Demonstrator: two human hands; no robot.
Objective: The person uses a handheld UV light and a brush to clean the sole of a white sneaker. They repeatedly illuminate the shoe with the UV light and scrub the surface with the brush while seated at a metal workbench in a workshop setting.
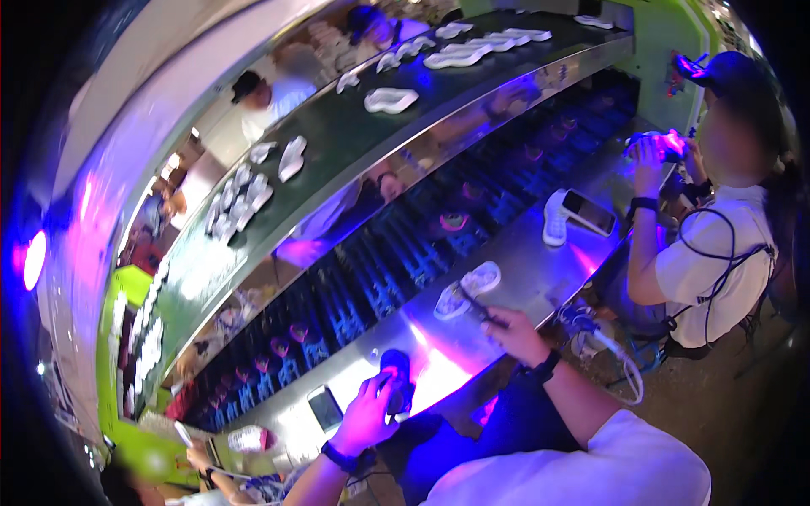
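Note:
In my left hand is a dark shoe, held upright over the metal ledge with my fingers closed around its side. My right hand grips a thin, dark-handled brush, though its tip is hard to make out. The brush end reaches over a white shoe sole that lies on the ledge ahead of that hand. Purple light falls on the shoe and my left hand.
Beyond the metal ledge runs a rack of dark blue fixtures, then a green conveyor belt carrying several white soles. A phone lies near my left hand. At right, a co-worker handles a shoe beside another phone.

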